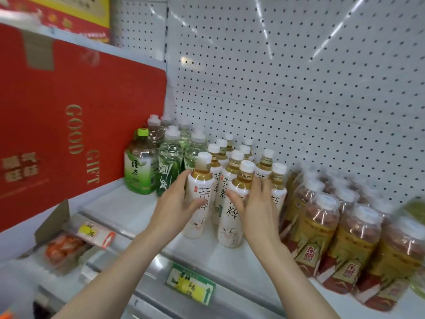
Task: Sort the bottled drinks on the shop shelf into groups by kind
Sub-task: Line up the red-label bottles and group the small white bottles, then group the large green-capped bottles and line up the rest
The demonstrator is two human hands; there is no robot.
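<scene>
Several white-label tea bottles stand in rows at the middle of the shelf (128, 208). My left hand (178, 199) grips the front-left white tea bottle (199, 180) around its body. My right hand (255, 208) grips the front-right white tea bottle (239, 185) beside it. To the left stand a green tea bottle (139, 164) with a lime cap and several clear green-label bottles (170, 162). Red-and-gold drink bottles (322, 224) with white caps fill the right side.
A big red gift carton (69, 125) stands on the shelf at the left, close to the green bottles. White pegboard (287, 77) backs the shelf. Price tags (190, 284) hang on the front rail. A lower shelf holds an open box of packets (62, 247).
</scene>
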